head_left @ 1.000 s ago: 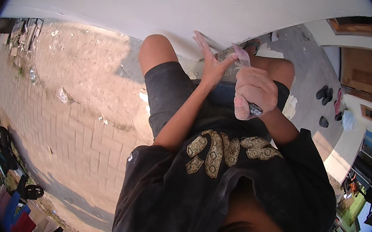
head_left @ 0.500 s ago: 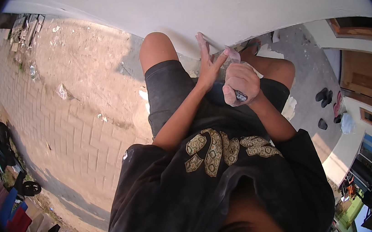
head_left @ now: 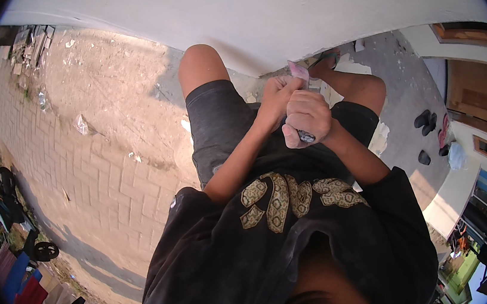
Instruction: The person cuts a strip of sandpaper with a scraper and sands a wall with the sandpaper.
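Observation:
My right hand [head_left: 307, 113] is wrapped round a putty knife, its dark speckled handle end poking out below the fist. The flat, pinkish, smeared blade [head_left: 298, 72] of the putty knife points away from me, toward the white wall [head_left: 300, 13]. Close against it on the left, my left hand [head_left: 276, 99] is closed, fingers curled and thumb pressed at the blade; the inside of its grip is hidden. Pale powder coats both hands. They meet above my lap, between my bent knees.
The wall's lower edge runs just beyond my knees. Pale flakes [head_left: 381, 136] lie on the grey floor at right, with dark sandals [head_left: 425, 121] farther off. Left are paving blocks [head_left: 97, 186] and sandy ground with a clear plastic bag [head_left: 82, 125]. A wooden door [head_left: 476, 89] stands far right.
My left hand's outstretched fingers have curled in, and the hand has closed up beside the blade. My right hand has shifted slightly left and toward me with the putty knife.

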### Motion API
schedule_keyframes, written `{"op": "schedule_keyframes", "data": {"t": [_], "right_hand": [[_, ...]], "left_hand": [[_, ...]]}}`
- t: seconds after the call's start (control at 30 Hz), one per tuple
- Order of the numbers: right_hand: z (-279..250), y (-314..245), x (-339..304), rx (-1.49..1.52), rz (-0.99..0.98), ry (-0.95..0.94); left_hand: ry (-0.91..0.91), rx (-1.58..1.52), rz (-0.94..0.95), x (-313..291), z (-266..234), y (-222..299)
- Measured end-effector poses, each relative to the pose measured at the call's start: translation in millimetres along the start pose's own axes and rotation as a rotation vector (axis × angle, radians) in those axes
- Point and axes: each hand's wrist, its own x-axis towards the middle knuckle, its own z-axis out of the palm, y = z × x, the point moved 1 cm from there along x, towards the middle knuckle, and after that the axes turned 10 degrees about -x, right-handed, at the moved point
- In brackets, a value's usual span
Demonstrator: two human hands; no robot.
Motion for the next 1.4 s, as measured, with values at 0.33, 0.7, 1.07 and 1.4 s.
{"op": "schedule_keyframes", "data": {"t": [0.33,0.7,1.07,1.4], "right_hand": [[3.9,5.6,5.6,0.055,0.040,0.107],[0.6,5.6,6.3,0.059,-0.068,0.083],[0.7,12.5,-11.8,0.045,-0.044,0.035],[4.3,2.2,-38.6,0.110,0.298,-0.265]], "left_hand": [[0.031,-0.004,0.147,2.5,2.4,1.3],[0.085,0.038,0.198,-2.7,4.1,-1.0],[0.064,0.119,0.302,6.5,-2.3,-20.7],[0.074,-0.002,0.057,2.6,-34.6,-47.5]]}}
